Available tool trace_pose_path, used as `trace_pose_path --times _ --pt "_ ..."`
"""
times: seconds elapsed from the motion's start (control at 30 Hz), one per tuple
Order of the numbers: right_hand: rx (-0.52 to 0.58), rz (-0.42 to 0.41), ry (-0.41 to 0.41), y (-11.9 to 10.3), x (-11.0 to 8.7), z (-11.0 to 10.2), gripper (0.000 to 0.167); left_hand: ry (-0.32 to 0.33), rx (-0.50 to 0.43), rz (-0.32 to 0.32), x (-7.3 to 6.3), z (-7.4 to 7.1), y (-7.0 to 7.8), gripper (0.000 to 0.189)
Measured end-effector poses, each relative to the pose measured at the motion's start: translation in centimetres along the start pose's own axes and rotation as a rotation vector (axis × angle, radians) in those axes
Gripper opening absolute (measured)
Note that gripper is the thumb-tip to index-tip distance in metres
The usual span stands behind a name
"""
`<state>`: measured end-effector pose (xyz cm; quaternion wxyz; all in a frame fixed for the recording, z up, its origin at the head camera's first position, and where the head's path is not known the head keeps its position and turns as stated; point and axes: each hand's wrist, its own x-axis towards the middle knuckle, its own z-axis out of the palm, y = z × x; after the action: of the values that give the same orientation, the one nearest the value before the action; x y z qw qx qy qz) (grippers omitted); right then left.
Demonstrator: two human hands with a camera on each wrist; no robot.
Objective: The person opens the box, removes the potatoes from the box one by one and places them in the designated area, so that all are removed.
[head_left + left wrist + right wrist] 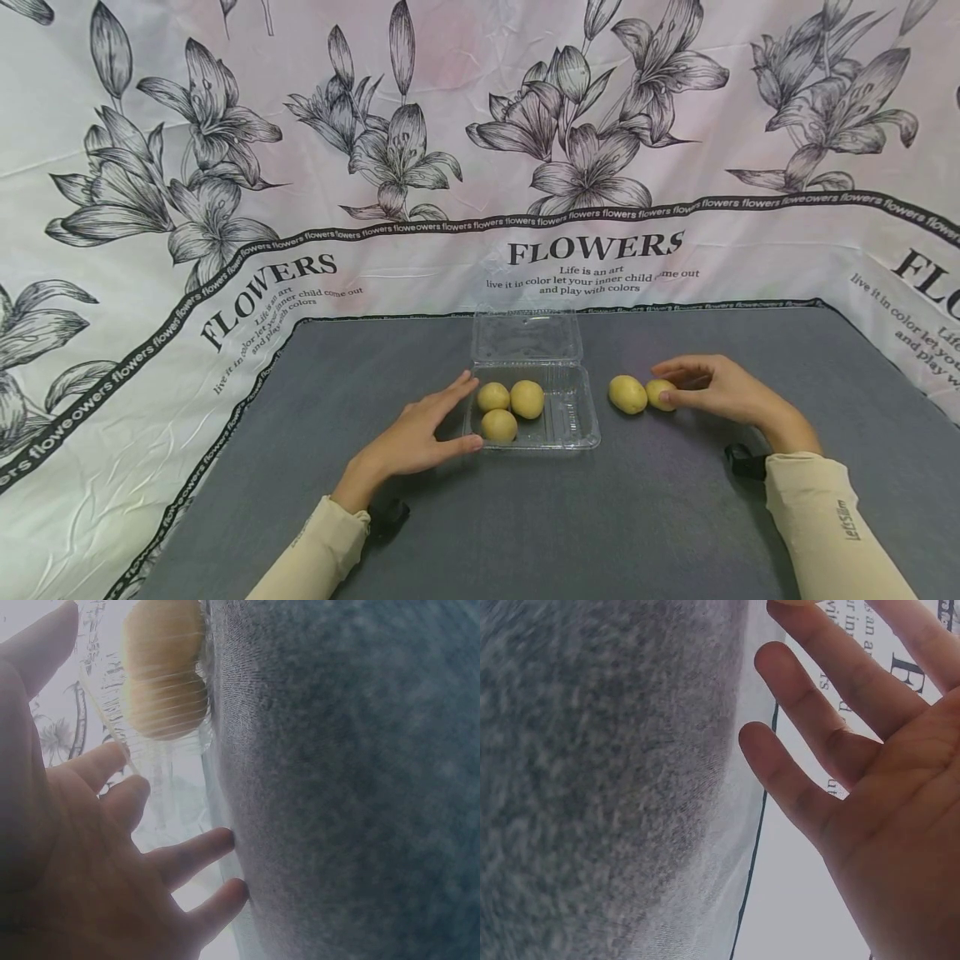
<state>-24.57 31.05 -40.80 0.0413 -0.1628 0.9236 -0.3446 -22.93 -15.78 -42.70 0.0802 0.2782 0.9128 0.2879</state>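
Yellow fruit (656, 390) is lying on the grey table (570, 517), right of the clear box (572, 417), just beside a second fruit (627, 394), whose long axis is slanting from upper left to lower right. The right hand (723, 390) is arching about the first; whether it is pinching, I cannot tell. Its thumb is hiding part of that fruit, making its axis unclear; the right wrist view is showing only a sliver. The left hand (416, 429), fingers spread and released, is lying against or near the box's left side.

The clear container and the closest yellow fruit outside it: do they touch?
Apart: head view shows grey table between the clear container and the closest yellow fruit.
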Motion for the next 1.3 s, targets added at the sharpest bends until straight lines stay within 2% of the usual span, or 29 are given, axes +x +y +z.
trace_pose_path --times 0.47,0.73,0.97,1.3 --pt "-0.044 -0.076 0.145 -2.2 0.3 0.3 0.046 0.002 0.004 -0.004 -0.1 0.1 -0.1 0.089" --pt "-0.043 -0.087 0.182 -3.7 0.4 0.6 0.045 0.007 0.008 -0.001 -0.1 0.1 -0.1 0.088" --pt "-0.034 -0.149 0.241 -4.8 0.8 1.2 0.046 0.004 0.008 -0.002 -0.1 0.0 -0.1 0.088" --pt "-0.035 -0.191 0.238 -6.3 1.4 2.1 0.049 0.005 -0.004 0.004 -0.2 0.0 0.0 0.088"
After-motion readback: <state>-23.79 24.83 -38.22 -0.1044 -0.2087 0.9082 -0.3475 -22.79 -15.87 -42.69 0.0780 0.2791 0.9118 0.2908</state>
